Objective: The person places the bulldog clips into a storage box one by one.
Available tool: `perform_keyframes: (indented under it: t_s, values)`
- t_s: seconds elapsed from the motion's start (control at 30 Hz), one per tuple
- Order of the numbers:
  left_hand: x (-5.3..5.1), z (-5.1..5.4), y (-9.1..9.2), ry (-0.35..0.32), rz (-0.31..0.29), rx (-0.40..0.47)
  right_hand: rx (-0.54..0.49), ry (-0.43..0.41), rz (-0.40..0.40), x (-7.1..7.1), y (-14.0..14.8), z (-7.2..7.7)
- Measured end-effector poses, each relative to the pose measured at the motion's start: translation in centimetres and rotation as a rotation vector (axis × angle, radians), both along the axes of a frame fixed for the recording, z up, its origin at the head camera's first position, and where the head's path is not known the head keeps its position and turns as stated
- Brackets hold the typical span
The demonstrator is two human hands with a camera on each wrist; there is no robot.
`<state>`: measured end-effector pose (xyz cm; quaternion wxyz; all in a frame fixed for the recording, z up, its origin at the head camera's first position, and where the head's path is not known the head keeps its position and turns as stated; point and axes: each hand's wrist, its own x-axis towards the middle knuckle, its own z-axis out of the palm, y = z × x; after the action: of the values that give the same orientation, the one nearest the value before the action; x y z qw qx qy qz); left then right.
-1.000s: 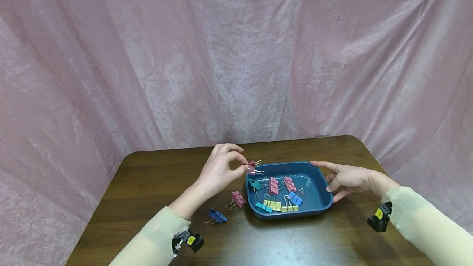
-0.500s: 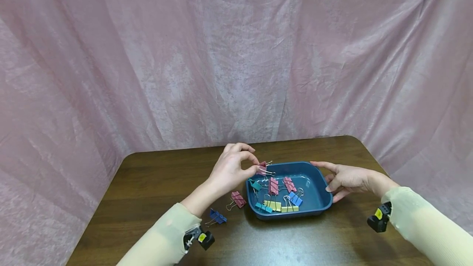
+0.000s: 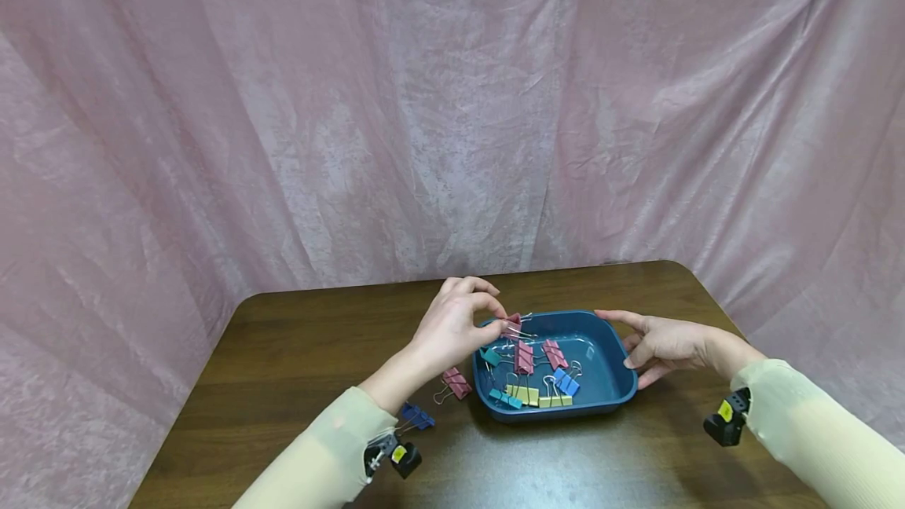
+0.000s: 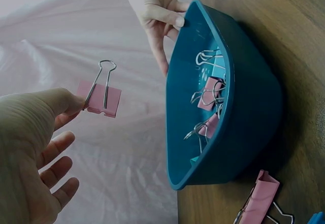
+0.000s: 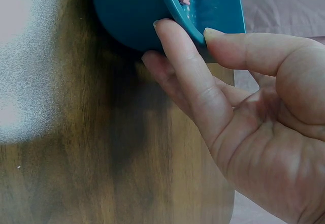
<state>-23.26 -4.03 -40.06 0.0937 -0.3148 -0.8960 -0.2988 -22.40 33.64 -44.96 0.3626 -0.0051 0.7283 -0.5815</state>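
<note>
My left hand (image 3: pixel 455 326) pinches a pink binder clip (image 4: pixel 99 98) between thumb and index finger, its other fingers loosely bent. The clip is above the left back part of a blue plastic tray (image 3: pixel 601 408), its wire handles pointing right. My right hand (image 3: pixel 672 346) grips the tray's right end, thumb over the rim and fingers along the outer wall (image 5: pixel 124 28). Inside the tray lie two pink clips (image 3: pixel 524 357), a blue clip (image 3: pixel 566 381), two yellow clips (image 3: pixel 522 394) and two teal clips (image 3: pixel 506 399).
On the wooden table (image 3: pixel 283 383), left of the tray, lie a pink binder clip (image 3: pixel 456 382) and a blue binder clip (image 3: pixel 418 416), the latter partly behind the left forearm. A pink curtain (image 3: pixel 452 116) hangs behind the table's back edge.
My left hand has carried the pink clip rightward from the tray's left rim to over its inside. The right hand stays at the tray's right end.
</note>
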Motion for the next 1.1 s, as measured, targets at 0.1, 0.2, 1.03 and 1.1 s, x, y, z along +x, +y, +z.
perform_keyframes:
  t_s: [0.1, 0.2, 1.03, 1.1]
  values:
    - [-0.1, -0.1, 0.3, 0.002, 0.003, -0.016, -0.001, 0.000, 0.001, 0.0, 0.0, -0.1]
    - [-0.1, -0.1, 0.6, 0.001, 0.005, -0.030, 0.001, 0.003, 0.004, 0.0, 0.1, -0.1]
    - [-0.2, -1.3, 3.6, -0.028, -0.023, -0.124, -0.024, 0.000, 0.013, -0.2, 0.2, -0.2]
    - [-0.2, -1.4, 3.8, -0.032, -0.021, -0.129, -0.019, -0.001, 0.011, -0.2, 0.2, -0.2]
